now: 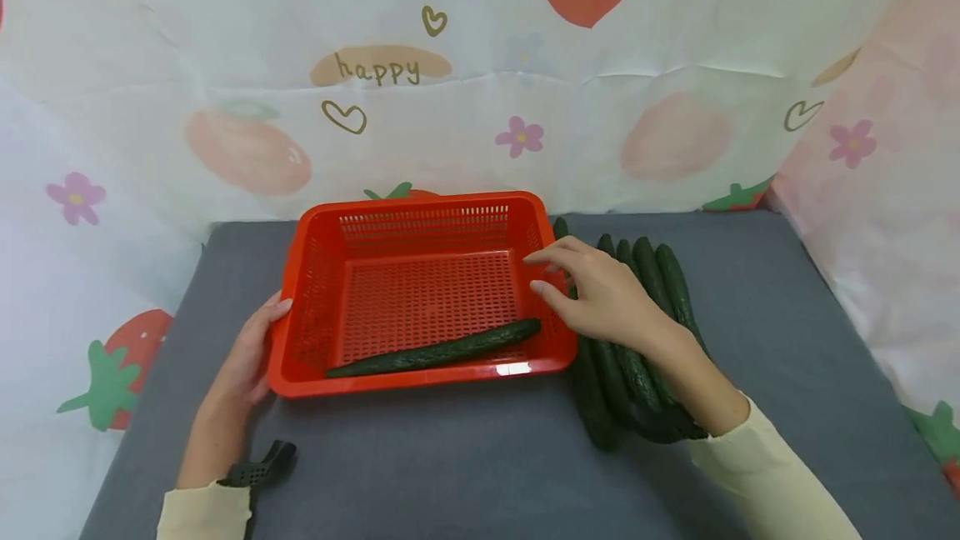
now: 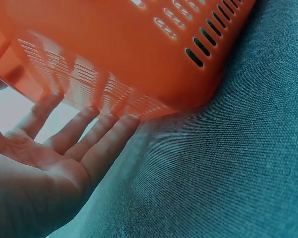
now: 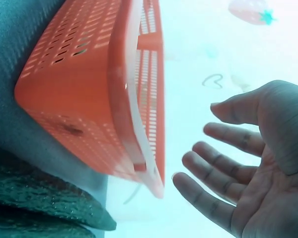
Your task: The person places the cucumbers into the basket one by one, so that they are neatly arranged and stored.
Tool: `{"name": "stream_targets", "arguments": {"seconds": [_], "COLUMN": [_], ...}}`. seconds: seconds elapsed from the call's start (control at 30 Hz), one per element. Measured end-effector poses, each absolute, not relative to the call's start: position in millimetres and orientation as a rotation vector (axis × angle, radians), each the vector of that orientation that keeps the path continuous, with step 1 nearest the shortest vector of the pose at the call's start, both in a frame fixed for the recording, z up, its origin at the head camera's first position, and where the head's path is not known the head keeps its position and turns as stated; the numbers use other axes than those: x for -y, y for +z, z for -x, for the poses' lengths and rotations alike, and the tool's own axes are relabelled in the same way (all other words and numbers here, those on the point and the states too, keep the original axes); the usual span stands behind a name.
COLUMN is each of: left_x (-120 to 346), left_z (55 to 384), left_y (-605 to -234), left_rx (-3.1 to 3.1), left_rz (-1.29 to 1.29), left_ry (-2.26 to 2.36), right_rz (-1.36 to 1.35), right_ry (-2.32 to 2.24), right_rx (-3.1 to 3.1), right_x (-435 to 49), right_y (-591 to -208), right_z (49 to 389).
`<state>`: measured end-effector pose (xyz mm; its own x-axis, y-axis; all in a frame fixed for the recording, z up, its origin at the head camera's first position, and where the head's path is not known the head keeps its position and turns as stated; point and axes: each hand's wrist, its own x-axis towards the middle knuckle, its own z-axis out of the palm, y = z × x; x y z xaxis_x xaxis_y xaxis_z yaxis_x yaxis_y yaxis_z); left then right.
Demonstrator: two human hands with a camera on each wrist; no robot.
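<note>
**Layout and Contact Status**

The red basket (image 1: 431, 290) rests on the grey worktop (image 1: 420, 465). One cucumber (image 1: 442, 349) lies inside it, along the near wall.

Left hand (image 1: 243, 352): grips the left side of the basket. The head view shows only the thumb side at the rim. The left wrist view adds the four fingers, extended and slightly parted, with their tips against the slotted outer wall.

Right hand (image 1: 600, 290): fingers spread and loosely bent. In the head view it overlaps the right rim; the right wrist view shows a gap between fingertips and rim.

Surroundings: several further cucumbers (image 1: 592, 402) lie side by side to the right of the basket. The right hand and forearm cover part of this group, so an exact count cannot be told. A black wrist device (image 1: 258, 468) sits at the left cuff. A strawberry-printed curtain (image 1: 450, 136) hangs behind the worktop.
</note>
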<state>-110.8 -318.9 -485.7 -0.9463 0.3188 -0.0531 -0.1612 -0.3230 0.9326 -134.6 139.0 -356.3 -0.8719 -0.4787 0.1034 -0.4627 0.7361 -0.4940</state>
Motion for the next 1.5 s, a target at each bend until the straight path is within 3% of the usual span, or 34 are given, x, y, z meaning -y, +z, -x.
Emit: {"name": "stream_targets", "arguments": {"seconds": [1.5], "left_x": [320.1], "left_z": [110.9], "left_y": [-488.1], "left_rx": [-1.668], "left_rz": [-0.204], "left_ry": [2.301], "right_rz": [0.322], "right_ry": [-0.998], "right_rx": [-3.071], "right_x": [-261.4], "right_y": [-417.8], "right_z": [119.3]}}
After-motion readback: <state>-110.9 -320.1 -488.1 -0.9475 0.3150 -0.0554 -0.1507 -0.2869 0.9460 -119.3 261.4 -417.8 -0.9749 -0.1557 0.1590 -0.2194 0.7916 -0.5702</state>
